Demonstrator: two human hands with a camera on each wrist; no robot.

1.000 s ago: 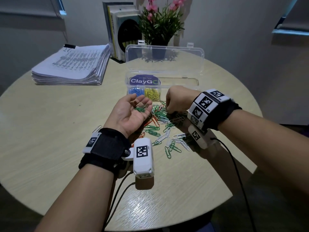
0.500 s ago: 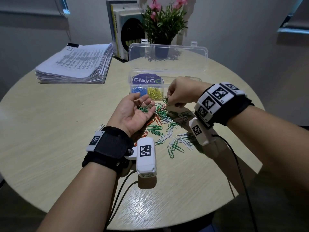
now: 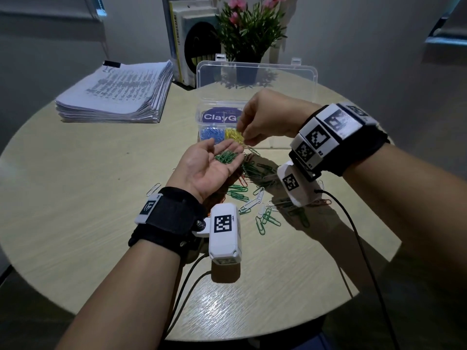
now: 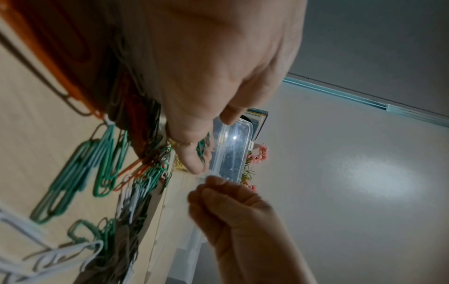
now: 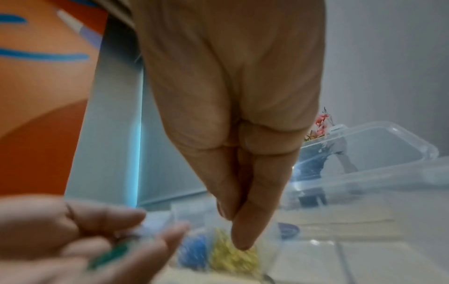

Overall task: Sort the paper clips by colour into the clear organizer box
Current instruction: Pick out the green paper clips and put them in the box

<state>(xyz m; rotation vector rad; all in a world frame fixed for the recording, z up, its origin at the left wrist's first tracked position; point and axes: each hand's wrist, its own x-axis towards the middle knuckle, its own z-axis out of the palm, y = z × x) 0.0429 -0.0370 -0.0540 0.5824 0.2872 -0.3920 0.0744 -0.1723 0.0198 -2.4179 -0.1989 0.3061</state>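
My left hand (image 3: 202, 170) lies palm up over the table, fingers relaxed, with a few green paper clips (image 3: 226, 156) resting on its fingers. My right hand (image 3: 245, 138) hovers just above those fingertips, thumb and forefinger pressed together; no clip shows between them in the right wrist view (image 5: 233, 217). Behind both hands stands the clear organizer box (image 3: 274, 145), its lid (image 3: 255, 82) upright. Blue clips (image 3: 211, 135) fill one front compartment and yellow clips (image 3: 233, 134) the one beside it. A mixed pile of clips (image 3: 255, 173), mostly green, orange and white, lies on the table under the hands.
At the back left sits a thick stack of papers (image 3: 116, 94). Books (image 3: 187, 41) and a potted plant (image 3: 250, 29) stand behind the box. Loose white and green clips (image 3: 262, 215) lie nearer me. Camera cables (image 3: 353, 236) trail off the round table's front edge.
My right hand has risen from the pile and moved up and left over my left fingertips. More green clips now lie in the left palm, which has lifted slightly.
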